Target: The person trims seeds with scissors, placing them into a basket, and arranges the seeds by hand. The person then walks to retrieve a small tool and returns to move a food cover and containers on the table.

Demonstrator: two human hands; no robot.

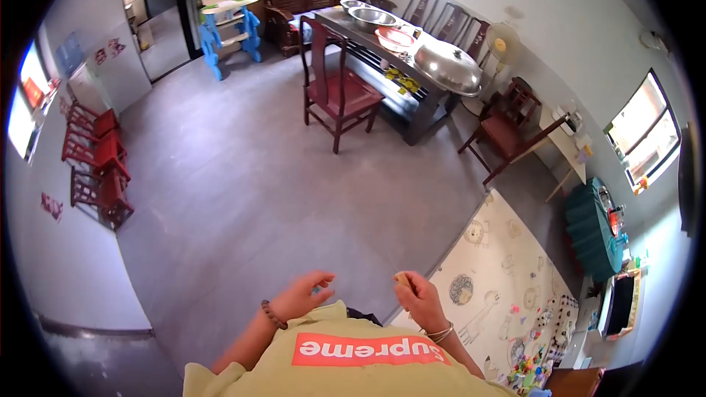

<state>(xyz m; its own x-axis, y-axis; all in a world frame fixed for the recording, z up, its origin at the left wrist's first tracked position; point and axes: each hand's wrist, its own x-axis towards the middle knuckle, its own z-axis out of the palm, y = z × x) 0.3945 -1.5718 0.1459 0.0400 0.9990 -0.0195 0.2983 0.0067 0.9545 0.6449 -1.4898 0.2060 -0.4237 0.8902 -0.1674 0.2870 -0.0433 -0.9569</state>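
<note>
My left hand (305,295), with a beaded bracelet on its wrist, is held in front of my body with curled fingers. A small bluish spot shows by its fingers, too small to name. My right hand (418,300) is closed in a pinch, with bangles on its wrist. Something small and tan shows at its fingertips, and a faint thin line seems to rise from there; I cannot make out what it is. The hands are apart, above the yellow-green shirt (272,356) that I wear.
Ahead stands a wooden chair (342,92) beside a long table (426,95) bearing metal bowls and a large domed lid (447,66). A patterned play mat (485,279) with scattered toys lies at right. Red chairs (110,154) line the left wall; a blue-and-white high chair (228,26) stands farther back.
</note>
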